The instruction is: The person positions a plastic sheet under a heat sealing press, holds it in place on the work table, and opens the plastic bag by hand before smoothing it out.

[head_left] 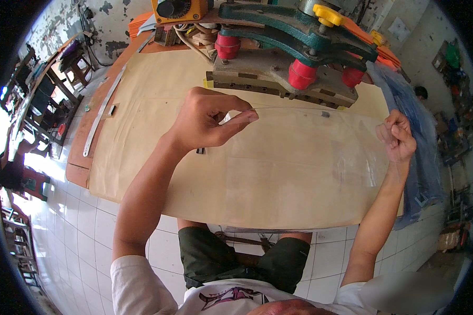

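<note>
We pinch the clear plastic sheet (305, 152) with closed fingers of left hand (207, 121) and right hand (398, 137) above the paper-covered table (142, 131).

There is one view. The camera sits on the person's head and looks down. It is close to the left hand (207, 122) and the right hand (398, 137), whose arms come up from the bottom edge. It faces forward over the flat brown paper-covered table (157, 157) toward the green metal press with red round parts (294, 50). Straight edges bend near the round dark rim.
</note>
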Available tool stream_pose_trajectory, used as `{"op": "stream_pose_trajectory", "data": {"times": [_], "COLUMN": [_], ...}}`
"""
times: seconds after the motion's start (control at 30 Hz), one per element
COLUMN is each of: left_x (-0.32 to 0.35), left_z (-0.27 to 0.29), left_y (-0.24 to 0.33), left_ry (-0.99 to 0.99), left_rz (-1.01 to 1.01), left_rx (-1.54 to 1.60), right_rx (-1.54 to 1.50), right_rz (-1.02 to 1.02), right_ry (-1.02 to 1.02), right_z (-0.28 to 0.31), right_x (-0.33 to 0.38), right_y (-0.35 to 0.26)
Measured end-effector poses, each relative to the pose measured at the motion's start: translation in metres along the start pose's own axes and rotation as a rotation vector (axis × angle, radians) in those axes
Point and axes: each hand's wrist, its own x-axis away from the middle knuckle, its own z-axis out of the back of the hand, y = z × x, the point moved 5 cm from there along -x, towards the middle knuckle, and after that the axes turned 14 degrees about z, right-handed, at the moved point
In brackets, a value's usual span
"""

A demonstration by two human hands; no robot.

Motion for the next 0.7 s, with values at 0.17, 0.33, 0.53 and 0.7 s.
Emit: {"op": "stream_pose_trajectory", "data": {"times": [0.17, 0.33, 0.53, 0.7], "left_x": [-0.0008, -0.0002, -0.0002, -0.0011], "left_z": [-0.0015, -0.0015, 0.0000, 0.0011], "left_y": [-0.0001, -0.0041, -0.0025, 0.0021], "left_ry": [-0.016, -0.027, -0.010, -0.009], "left_rz": [0.026, 0.096, 0.099, 0.094], "left_rx": [0.044, 0.069, 0.043, 0.050], "right_rx": [0.008, 0.003, 0.005, -0.008], "right_rz": [-0.002, -0.009, -0.015, -0.013], "right_ry": [-0.010, -0.001, 0.006, 0.020], "right_z": [0.0009, 0.0009, -0.0007, 0.0015], "right_x": [-0.0001, 0.0000, -0.0002, 0.0009], "right_y": [-0.0003, 0.0011, -0.0005, 0.0004]}}
